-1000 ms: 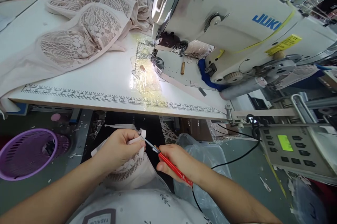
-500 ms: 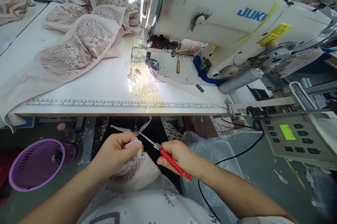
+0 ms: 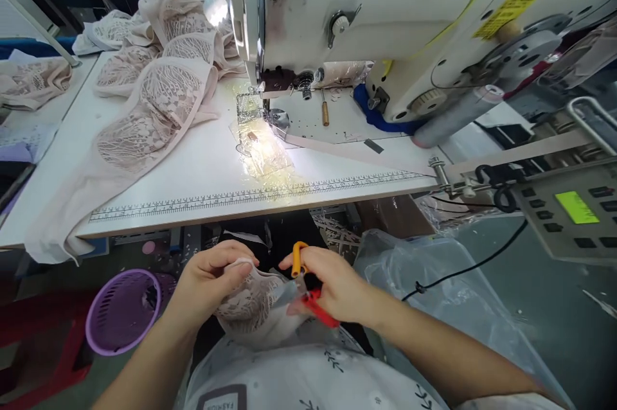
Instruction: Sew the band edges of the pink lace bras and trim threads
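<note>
In my lap I have a beige lace bra (image 3: 248, 307), its lace cup uppermost. The fingers and thumb of my left hand (image 3: 205, 281) pinch its top edge. My right hand (image 3: 335, 285) grips scissors (image 3: 315, 307) with one orange and one red handle, which stand apart. Their blades are blurred and point down and left over the bra, close to its edge; I cannot tell whether they touch the fabric. Just beyond my left hand, a thin pale strip (image 3: 245, 238) shows against the dark area under the table edge.
A JUKI sewing machine (image 3: 376, 5) stands on the white table (image 3: 193, 185), which has a ruler along its front edge. More beige lace bras (image 3: 159, 101) are piled at left. A purple basket (image 3: 123, 313) is on the floor; a control box (image 3: 573, 211) juts out at right.
The scissors have turned from pointing up and left to pointing down over the bra, and their handles have spread. The pale strip has come away from my left hand. My view has shifted.
</note>
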The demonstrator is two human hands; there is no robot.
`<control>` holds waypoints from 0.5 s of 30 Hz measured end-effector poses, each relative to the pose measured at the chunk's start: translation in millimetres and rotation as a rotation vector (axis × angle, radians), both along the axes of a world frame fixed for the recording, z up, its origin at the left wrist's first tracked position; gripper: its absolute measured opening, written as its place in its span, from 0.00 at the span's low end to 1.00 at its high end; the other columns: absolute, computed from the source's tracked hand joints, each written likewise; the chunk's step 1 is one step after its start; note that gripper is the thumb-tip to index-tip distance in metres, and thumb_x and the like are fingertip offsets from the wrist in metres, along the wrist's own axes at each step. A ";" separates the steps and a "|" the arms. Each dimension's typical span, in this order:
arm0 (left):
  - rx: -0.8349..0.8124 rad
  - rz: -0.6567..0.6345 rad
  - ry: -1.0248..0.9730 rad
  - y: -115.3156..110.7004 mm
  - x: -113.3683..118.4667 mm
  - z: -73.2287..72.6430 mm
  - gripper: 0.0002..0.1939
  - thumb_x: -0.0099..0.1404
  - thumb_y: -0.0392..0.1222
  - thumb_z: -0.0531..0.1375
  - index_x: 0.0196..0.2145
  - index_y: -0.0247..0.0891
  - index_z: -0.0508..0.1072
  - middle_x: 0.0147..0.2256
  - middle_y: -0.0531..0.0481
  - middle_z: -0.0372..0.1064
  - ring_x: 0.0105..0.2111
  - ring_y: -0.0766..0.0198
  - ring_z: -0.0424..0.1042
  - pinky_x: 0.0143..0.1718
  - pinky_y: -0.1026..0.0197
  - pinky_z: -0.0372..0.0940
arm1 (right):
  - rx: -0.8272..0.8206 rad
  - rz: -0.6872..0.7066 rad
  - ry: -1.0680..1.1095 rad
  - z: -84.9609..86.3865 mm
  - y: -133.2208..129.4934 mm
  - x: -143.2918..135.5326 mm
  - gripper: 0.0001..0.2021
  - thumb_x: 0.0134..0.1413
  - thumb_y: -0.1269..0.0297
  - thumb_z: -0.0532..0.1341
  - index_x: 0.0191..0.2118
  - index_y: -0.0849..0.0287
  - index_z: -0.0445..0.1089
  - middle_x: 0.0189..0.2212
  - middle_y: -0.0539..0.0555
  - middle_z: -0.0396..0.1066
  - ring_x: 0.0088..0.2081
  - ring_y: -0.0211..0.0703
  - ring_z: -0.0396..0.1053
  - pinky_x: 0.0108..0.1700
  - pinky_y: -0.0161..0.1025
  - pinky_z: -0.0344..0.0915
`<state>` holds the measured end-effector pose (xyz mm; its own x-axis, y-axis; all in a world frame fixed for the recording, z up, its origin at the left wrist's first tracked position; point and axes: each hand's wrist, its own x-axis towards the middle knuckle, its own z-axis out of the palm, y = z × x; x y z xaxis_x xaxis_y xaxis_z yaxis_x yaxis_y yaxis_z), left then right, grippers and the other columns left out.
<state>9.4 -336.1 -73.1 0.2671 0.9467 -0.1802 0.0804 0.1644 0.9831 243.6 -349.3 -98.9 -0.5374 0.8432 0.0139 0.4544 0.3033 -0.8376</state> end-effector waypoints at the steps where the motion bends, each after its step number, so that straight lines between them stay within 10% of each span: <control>1: 0.020 0.023 0.004 -0.2 -2.6 -0.7 0.06 0.58 0.38 0.64 0.24 0.40 0.79 0.30 0.48 0.72 0.30 0.64 0.69 0.30 0.65 0.64 | 0.041 -0.006 -0.002 -6.9 -4.3 -8.2 0.13 0.47 0.59 0.65 0.31 0.57 0.60 0.33 0.55 0.69 0.35 0.44 0.67 0.37 0.39 0.64; 6: 0.118 0.111 0.031 -5.1 -18.6 0.8 0.06 0.59 0.36 0.64 0.26 0.42 0.79 0.31 0.50 0.71 0.30 0.65 0.69 0.29 0.66 0.64 | 0.239 -0.064 -0.081 -28.3 -14.9 -36.1 0.08 0.43 0.73 0.56 0.27 0.55 0.55 0.23 0.50 0.63 0.25 0.39 0.62 0.26 0.36 0.59; 15: 0.263 0.143 0.089 -17.2 -45.3 6.8 0.07 0.59 0.33 0.64 0.30 0.45 0.80 0.30 0.52 0.71 0.31 0.67 0.69 0.31 0.67 0.64 | 0.391 -0.037 -0.007 -11.5 -5.7 -32.9 0.08 0.43 0.77 0.54 0.29 0.56 0.58 0.25 0.51 0.66 0.25 0.39 0.63 0.27 0.34 0.61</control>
<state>-35.9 -353.3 -66.3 0.1218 0.9908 0.0590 0.1627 -0.0786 0.9835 210.7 -354.9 -110.4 -0.5082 0.7938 0.3342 0.4760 0.5822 -0.6592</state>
